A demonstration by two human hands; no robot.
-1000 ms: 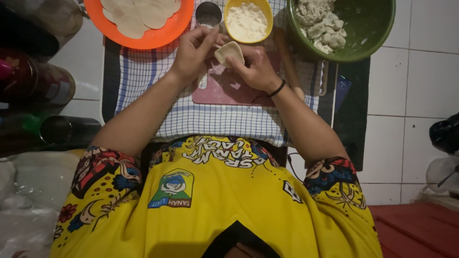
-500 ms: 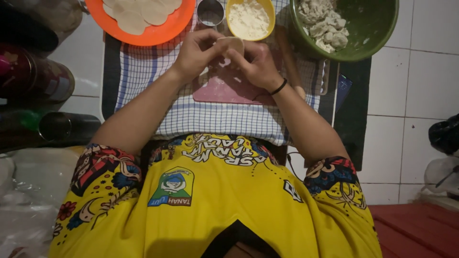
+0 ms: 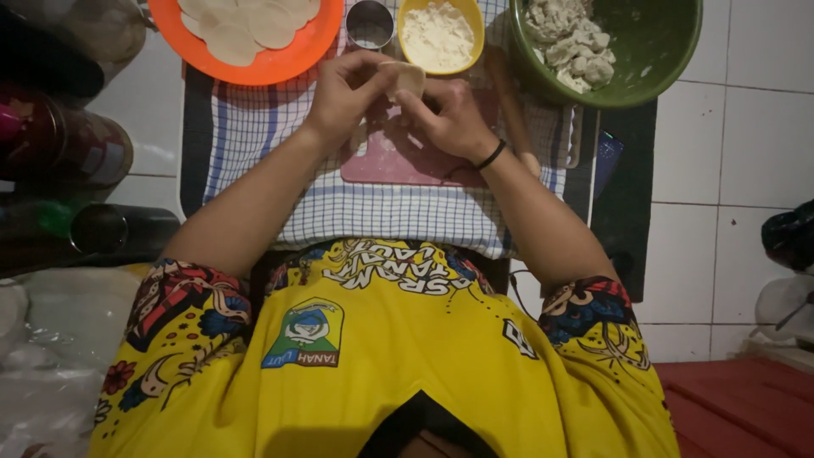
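— What have the hands got?

— From my feed, the left hand [image 3: 343, 89] and the right hand [image 3: 449, 114] meet over the pink board [image 3: 398, 157], both pinching one small pale dough piece [image 3: 409, 78] between them.

— How tight is each grip?

— Narrow on both. The left grip has its fingers curled in, with the tips on the dough's near edge; the right grip closes on it from the other side. I can't tell whether the dough is folded shut.

— Where is it, exactly?

— Raised just above the board, below the yellow bowl of flour [image 3: 439, 34] and the metal cup [image 3: 370, 24]. The orange plate of dough rounds [image 3: 254, 34] sits left, the green bowl of filling [image 3: 606, 47] right, on the checked cloth [image 3: 254, 136].
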